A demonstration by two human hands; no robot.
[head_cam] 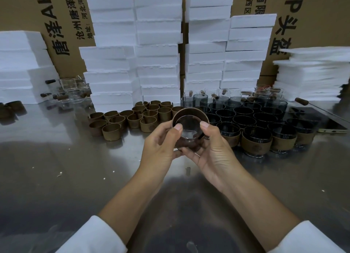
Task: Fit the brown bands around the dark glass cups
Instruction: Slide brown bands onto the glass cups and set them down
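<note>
Cup (189,128) was held at frame centre above the bench (56,158), mouth towards the camera, band (190,111) ringed loosely round it. Left hand (161,150) and right hand (214,154) gripped it equally, fingers (178,128) curled, thumbs on the rim.

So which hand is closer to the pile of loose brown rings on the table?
Left. The left hand sits just right of the loose brown bands; the right hand is farther right, beyond the held cup.
</note>
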